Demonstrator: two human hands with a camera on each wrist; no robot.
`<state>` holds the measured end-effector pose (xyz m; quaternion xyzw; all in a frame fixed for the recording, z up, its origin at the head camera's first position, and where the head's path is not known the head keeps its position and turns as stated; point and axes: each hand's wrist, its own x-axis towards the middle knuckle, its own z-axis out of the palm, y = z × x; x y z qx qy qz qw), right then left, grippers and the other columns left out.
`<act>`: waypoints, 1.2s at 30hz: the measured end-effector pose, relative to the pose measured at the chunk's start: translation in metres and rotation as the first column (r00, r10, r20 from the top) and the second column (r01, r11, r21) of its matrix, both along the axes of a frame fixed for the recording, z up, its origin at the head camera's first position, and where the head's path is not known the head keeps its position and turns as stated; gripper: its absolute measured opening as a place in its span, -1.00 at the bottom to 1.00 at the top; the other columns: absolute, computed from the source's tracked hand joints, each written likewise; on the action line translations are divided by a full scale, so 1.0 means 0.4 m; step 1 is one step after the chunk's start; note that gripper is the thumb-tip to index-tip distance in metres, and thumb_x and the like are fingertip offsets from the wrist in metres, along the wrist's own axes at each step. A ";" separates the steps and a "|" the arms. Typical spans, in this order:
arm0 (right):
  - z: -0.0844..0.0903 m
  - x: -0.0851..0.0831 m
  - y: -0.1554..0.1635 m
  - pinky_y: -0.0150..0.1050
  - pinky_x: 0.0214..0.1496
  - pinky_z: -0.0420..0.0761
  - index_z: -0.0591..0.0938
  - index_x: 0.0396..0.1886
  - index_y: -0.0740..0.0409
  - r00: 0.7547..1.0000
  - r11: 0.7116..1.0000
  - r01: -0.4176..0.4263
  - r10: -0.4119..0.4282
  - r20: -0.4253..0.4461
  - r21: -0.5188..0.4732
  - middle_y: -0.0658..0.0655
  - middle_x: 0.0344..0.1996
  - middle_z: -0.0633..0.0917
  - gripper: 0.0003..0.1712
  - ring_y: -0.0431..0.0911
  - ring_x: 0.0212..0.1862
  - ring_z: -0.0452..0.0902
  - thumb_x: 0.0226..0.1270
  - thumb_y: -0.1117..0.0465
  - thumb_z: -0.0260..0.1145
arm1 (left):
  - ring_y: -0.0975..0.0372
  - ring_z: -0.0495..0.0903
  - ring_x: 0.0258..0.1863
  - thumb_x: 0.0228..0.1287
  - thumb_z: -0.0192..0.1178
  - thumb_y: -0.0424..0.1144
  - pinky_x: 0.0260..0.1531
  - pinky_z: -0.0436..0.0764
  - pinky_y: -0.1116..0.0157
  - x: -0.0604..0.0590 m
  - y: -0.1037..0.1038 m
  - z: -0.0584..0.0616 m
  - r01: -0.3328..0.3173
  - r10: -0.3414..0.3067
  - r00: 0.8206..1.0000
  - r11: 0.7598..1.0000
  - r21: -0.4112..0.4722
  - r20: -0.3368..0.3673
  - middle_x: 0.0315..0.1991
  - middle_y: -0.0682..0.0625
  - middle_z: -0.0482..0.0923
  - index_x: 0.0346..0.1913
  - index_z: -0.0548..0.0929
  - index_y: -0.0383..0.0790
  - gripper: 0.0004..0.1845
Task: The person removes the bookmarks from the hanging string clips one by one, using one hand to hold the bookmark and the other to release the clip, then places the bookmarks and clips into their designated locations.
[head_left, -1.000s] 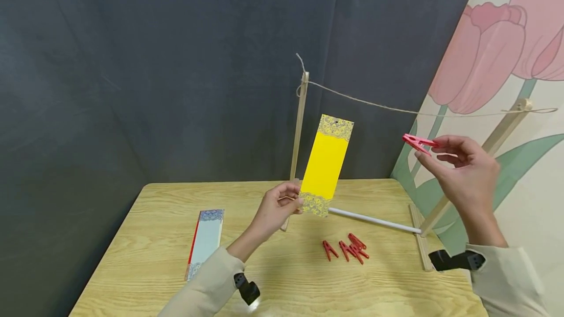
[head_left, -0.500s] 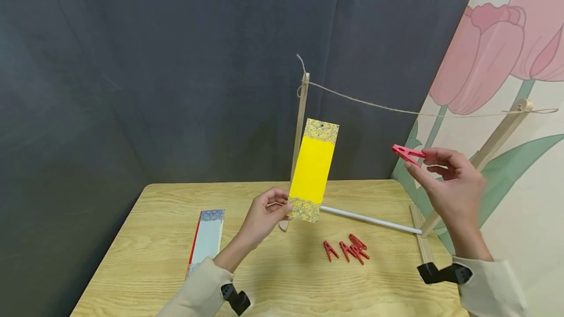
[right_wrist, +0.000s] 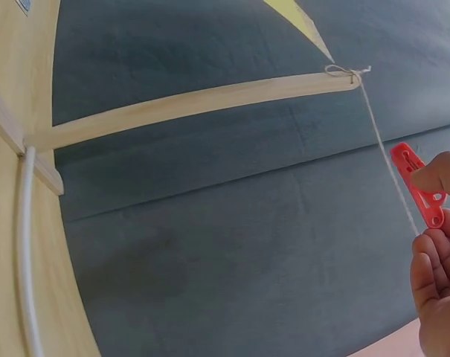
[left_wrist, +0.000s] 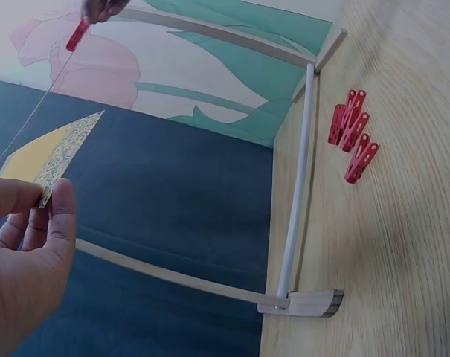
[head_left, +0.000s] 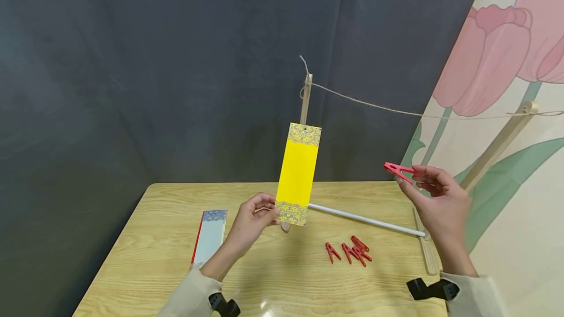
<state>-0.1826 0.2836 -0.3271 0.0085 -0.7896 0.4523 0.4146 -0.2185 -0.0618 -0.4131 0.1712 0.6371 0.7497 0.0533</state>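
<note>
While raised, hands pinch card (head_left: 297, 172) and clothespin (head_left: 398, 170).

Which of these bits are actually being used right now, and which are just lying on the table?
In use:
- yellow bookmark, pinched at its bottom edge by the left hand
- red clothespin, held by the right hand
- twine line on the wooden rack

Lying about:
- spare red clothespins
- blue bookmark
</note>
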 end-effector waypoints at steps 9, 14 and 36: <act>-0.058 0.007 -0.006 -0.56 -0.25 0.55 0.68 -0.17 0.41 0.998 0.997 0.036 -0.033 0.044 -0.067 -0.07 -0.39 0.68 -0.62 -0.28 -0.41 0.57 -0.06 0.46 0.56 | 0.13 0.59 -0.31 0.30 0.20 -0.50 -0.18 0.67 0.14 0.011 -0.030 -0.011 -0.016 0.015 0.999 1.000 0.022 0.028 -0.21 -0.22 0.47 0.00 0.51 -0.47 -0.76; -0.091 0.014 -0.010 -0.59 -0.30 0.53 0.69 -0.20 0.41 0.994 0.995 0.069 -0.063 0.084 -0.069 -0.09 -0.44 0.67 -0.64 -0.30 -0.43 0.55 -0.05 0.44 0.56 | 0.14 0.60 -0.31 0.30 0.21 -0.48 -0.17 0.66 0.11 0.014 -0.050 -0.021 -0.033 0.032 0.999 0.999 0.020 0.029 -0.21 -0.23 0.47 0.01 0.51 -0.47 -0.75; -0.191 0.024 -0.021 -0.58 -0.41 0.50 0.72 -0.28 0.29 0.984 0.988 0.121 -0.107 0.142 -0.098 0.00 -0.50 0.68 -0.68 -0.28 -0.48 0.53 -0.07 0.31 0.61 | 0.12 0.58 -0.29 0.27 0.22 -0.52 -0.19 0.66 0.16 0.056 -0.127 -0.090 -0.159 0.154 0.978 0.987 0.028 0.140 -0.22 -0.22 0.46 -0.02 0.50 -0.48 -0.76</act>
